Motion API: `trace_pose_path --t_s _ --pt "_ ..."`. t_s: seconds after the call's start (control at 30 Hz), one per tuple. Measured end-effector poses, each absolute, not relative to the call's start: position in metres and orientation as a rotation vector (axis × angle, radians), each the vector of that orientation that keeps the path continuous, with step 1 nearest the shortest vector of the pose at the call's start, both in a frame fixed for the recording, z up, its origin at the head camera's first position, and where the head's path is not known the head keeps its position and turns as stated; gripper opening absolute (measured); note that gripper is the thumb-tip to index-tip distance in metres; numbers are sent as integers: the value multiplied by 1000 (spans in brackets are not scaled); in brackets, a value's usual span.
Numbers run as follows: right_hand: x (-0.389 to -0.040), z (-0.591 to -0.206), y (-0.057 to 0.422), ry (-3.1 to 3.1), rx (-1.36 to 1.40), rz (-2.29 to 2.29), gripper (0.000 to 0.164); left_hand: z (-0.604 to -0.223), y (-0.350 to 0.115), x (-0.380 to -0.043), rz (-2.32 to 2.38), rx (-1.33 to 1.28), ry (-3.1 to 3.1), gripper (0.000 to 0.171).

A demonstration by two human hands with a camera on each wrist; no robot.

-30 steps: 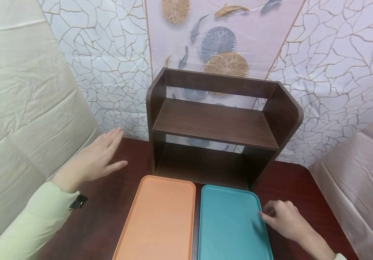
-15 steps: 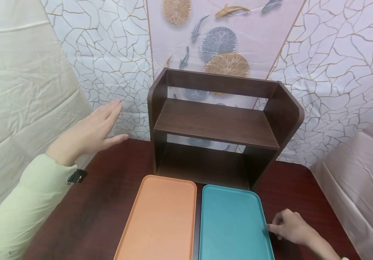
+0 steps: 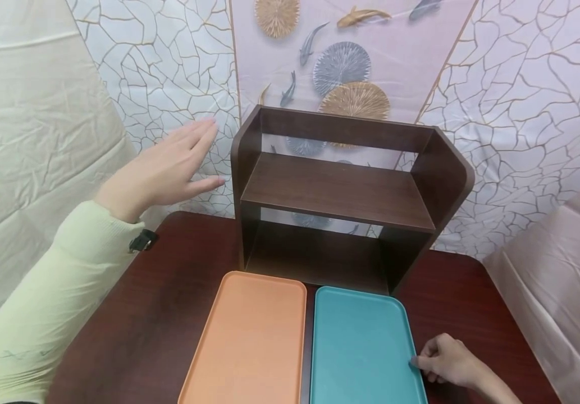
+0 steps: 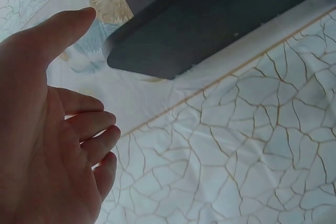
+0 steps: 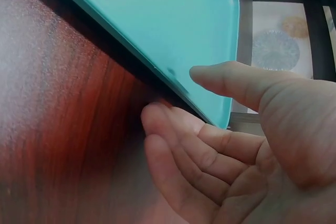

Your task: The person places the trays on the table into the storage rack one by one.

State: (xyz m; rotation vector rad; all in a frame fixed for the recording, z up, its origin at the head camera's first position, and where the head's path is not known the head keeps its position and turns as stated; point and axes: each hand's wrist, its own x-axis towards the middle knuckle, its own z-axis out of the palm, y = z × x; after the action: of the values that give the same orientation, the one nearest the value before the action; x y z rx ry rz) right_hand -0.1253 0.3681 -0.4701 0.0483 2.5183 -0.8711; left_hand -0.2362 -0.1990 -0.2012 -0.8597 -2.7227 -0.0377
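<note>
In the head view, my left hand [image 3: 163, 165] is raised in the air to the left of the dark brown two-tier shelf [image 3: 337, 188], touching nothing. Its fingers are extended and the thumb stands apart. My right hand [image 3: 446, 359] is at the right rim of the teal tray [image 3: 365, 348], thumb over the rim and the other fingers curled at its outer side. From the right wrist view, the thumb [image 5: 226, 80] lies above the tray's surface and the fingers bend by the edge, pinching it as far as I can see. The fingertips' contact is partly hidden.
An orange tray [image 3: 249, 336] lies left of the teal one, a narrow gap between them. The shelf stands behind both trays on the dark red table [image 3: 183, 280]. Patterned cloth [image 3: 522, 84] hangs behind, with plain cloth [image 3: 37, 168] at the left.
My left hand has risen, then moved right toward the shelf. My right hand has come down and nearer along the teal tray's right side to its rim. The trays stay in place.
</note>
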Motion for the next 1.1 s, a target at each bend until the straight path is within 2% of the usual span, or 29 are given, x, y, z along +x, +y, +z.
trace_pose_path --t_s 0.2,0.43,0.7,0.97,1.1 --pt "-124 -474 368 2486 -10 -943 27 -199 -184 -248 -32 -863 -2755 90" --pt "-126 -478 365 2470 44 -959 27 -201 -170 -262 7 -862 -2773 90" --pt "-126 -482 365 2436 65 -994 21 -205 -158 -274 86 -844 -2777 90" --pt "-126 -484 373 2373 -45 -1077 19 -206 -153 -279 126 -828 -2745 88" --pt "-126 -485 378 2297 -105 -1141 24 -207 -152 -281 145 -841 -2717 87"
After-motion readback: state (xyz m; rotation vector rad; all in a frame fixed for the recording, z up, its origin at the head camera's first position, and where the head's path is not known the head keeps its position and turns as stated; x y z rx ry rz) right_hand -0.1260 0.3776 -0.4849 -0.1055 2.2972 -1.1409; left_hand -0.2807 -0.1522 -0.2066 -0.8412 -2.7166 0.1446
